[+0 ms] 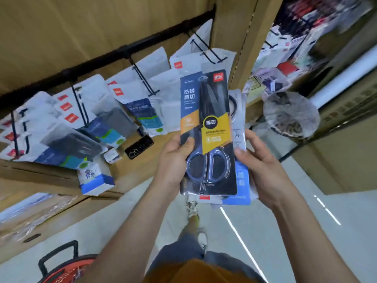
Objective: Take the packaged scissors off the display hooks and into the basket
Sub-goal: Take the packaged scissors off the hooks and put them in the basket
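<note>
1. The packaged scissors are off the display hooks and lie on top of a stack of packs held between both hands. Long axis: near upright, handles toward the person.
2. The red basket stands low on the left, well apart; the left hand is nearer.
3. Left hand: grips the stack's left edge, thumb on the front.
4. Right hand: grips the right edge likewise.
</note>
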The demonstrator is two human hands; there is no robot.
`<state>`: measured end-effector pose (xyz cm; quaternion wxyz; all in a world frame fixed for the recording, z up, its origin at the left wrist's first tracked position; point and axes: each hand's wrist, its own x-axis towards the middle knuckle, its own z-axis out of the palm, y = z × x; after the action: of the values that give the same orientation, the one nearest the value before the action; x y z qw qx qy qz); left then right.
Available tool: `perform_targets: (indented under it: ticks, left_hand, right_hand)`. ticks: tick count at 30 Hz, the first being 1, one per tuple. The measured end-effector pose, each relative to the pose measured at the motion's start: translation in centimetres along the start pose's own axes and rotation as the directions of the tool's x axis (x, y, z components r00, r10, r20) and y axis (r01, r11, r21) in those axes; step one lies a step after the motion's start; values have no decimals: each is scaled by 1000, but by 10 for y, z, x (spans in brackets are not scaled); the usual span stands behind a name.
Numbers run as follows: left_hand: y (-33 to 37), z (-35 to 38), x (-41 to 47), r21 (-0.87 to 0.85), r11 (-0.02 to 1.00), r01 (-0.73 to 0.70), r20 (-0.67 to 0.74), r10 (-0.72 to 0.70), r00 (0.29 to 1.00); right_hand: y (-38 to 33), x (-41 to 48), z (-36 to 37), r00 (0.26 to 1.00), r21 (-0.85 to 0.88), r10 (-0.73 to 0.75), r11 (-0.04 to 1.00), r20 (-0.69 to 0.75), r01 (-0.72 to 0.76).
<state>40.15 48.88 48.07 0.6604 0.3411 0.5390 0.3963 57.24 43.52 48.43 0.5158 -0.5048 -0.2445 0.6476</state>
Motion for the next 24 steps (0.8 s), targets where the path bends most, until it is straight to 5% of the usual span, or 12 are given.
perform_targets:
  ticks: [7,12,24]
  left_hand:
    - [52,16,62,-9,998,-69,67,69,995]
    - [93,12,86,-41,978,-204,-66,201,977]
    - [131,70,117,-25,902,-430,-378,390,840]
  right_hand:
    - [-61,66,-16,998,-165,-67,984,-20,63]
    - [-109,97,-34,989,-263,-148,955,-14,139]
    - [-202,204,-65,928,-314,-148,912,342,262]
